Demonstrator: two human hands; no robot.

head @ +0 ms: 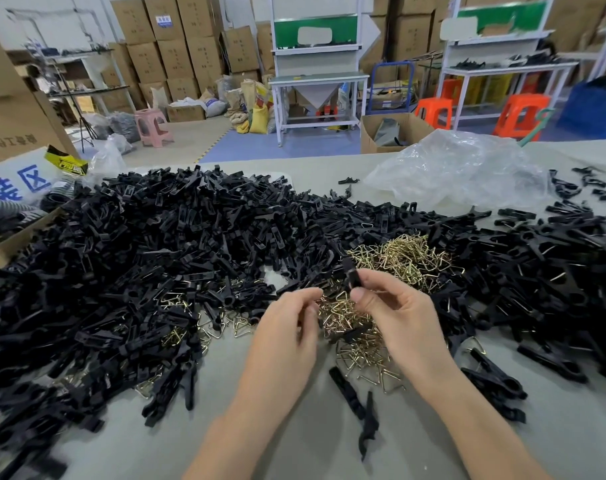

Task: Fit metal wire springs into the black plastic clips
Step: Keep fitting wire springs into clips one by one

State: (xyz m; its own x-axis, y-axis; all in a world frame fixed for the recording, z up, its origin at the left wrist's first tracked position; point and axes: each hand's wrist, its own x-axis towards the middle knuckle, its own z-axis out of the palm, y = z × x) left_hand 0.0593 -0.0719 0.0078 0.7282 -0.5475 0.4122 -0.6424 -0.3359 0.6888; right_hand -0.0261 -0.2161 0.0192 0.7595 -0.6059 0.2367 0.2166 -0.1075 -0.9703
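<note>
1. The right hand (398, 317) pinches one black clip (350, 273) between thumb and fingertips. It holds the clip roughly upright a little above the desk (294, 452), near the middle.
2. The left hand (286, 330) is just beside it, fingers curled in towards the thumb. The tips are blurred, so I cannot tell whether they hold anything.
3. Under and between both hands lies a tangle of brass-coloured wire springs (358, 336), bent into triangular loops. A second clump (410, 258) lies just behind the right hand.
4. A big heap of black clips (156, 244) covers the desk from the left edge across to the right edge and wraps around the far side of the springs. A few springs show among the clips on the left.
5. Two loose clips (346, 391) lie on bare desk towards the near edge, between the forearms.
6. A crumpled clear plastic bag (460, 168) rests towards the far right corner, and a cardboard box (3, 251) stands at the left edge.
</note>
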